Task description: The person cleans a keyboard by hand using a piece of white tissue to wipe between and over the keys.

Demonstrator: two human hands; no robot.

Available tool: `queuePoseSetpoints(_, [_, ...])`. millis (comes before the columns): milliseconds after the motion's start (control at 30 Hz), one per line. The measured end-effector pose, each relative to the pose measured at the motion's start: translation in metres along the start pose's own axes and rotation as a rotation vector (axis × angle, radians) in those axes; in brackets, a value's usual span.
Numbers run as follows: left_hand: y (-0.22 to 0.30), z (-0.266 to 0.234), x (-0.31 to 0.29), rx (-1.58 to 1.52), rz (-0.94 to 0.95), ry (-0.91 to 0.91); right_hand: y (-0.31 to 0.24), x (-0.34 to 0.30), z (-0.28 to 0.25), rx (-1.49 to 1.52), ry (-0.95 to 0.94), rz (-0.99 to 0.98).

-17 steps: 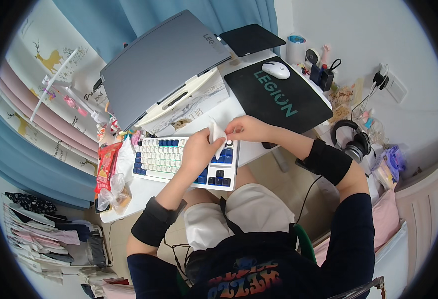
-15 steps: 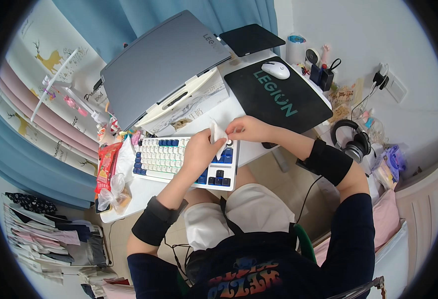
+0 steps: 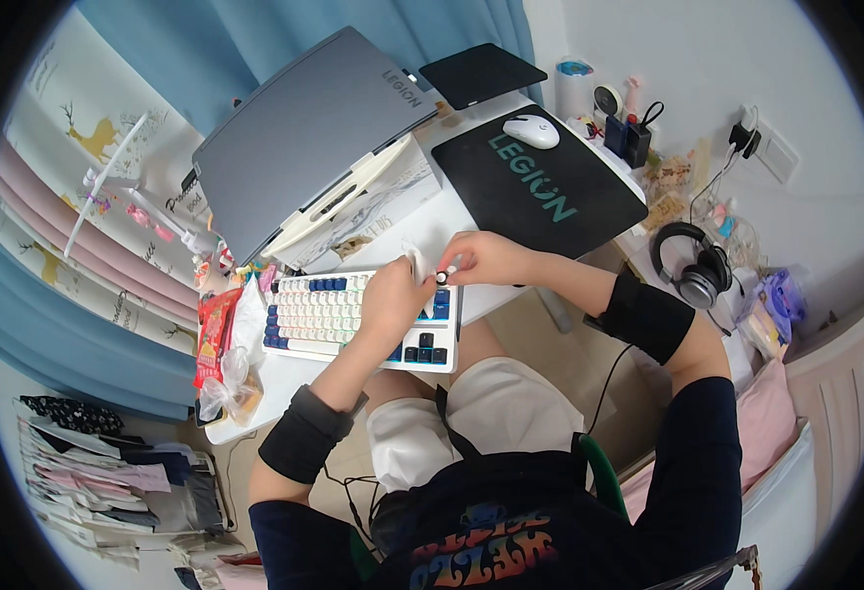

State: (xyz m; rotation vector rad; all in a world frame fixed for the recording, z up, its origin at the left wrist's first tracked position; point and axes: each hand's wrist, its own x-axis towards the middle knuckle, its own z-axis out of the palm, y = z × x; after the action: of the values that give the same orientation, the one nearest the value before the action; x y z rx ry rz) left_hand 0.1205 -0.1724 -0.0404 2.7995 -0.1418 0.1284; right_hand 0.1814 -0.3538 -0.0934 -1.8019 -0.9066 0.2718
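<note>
Your left hand (image 3: 392,297) lies over the right-hand part of the white-and-blue keyboard (image 3: 316,320), its thumb and fingers grasping a crumpled white tissue (image 3: 416,260). Your right hand (image 3: 486,258) comes in from the right, its fingertips at a small round knob (image 3: 442,278) by the keyboard's far right corner; you can't tell from here whether they pinch the knob or only touch it, nor whether it sits in its seat. The relation that matters is the short one between tissue and knob: the tissue lies just to the knob's left, its longer direction running far to near, with one end poking up beyond your left thumb and the other hanging toward the blue keys. Your right fingertips are nearer the knob, while the left hand has the tissue close beside it. The keyboard lies along the near side of the white desk (image 3: 486,299), its long axis running left to right, the right end a little nearer to you, and your left hand and wrist cover part of its keys. Beyond it stands a pale box (image 3: 392,205) under the grey laptop (image 3: 304,128); far to the right, beyond your right hand, lies the black mouse pad (image 3: 599,202) with a white mouse (image 3: 531,132) on it.
</note>
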Motion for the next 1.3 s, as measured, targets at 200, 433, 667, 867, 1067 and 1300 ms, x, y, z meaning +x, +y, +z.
queuePoseSetpoints(200, [0.001, -0.003, -0.005, 0.038, -0.057, -0.056, -0.003, -0.001, 0.000, -0.083, 0.013, 0.000])
queuePoseSetpoints(433, [-0.005, 0.003, 0.004, -0.002, -0.110, 0.002, -0.004, 0.000, -0.001, -0.104, 0.012, -0.021])
queuePoseSetpoints(667, [-0.013, 0.006, 0.009, -0.080, -0.062, -0.036, -0.002, -0.002, 0.001, -0.064, 0.025, -0.002])
queuePoseSetpoints(867, [-0.029, 0.010, 0.007, -0.239, -0.097, -0.083, 0.003, 0.002, 0.008, 0.003, 0.024, -0.044])
queuePoseSetpoints(1067, [-0.006, 0.001, 0.004, -0.046, -0.147, -0.076, 0.011, 0.002, 0.005, -0.010, 0.038, -0.059])
queuePoseSetpoints(1300, [-0.001, 0.011, 0.007, 0.003, -0.142, 0.063, 0.005, 0.006, 0.004, -0.024, 0.019, -0.015])
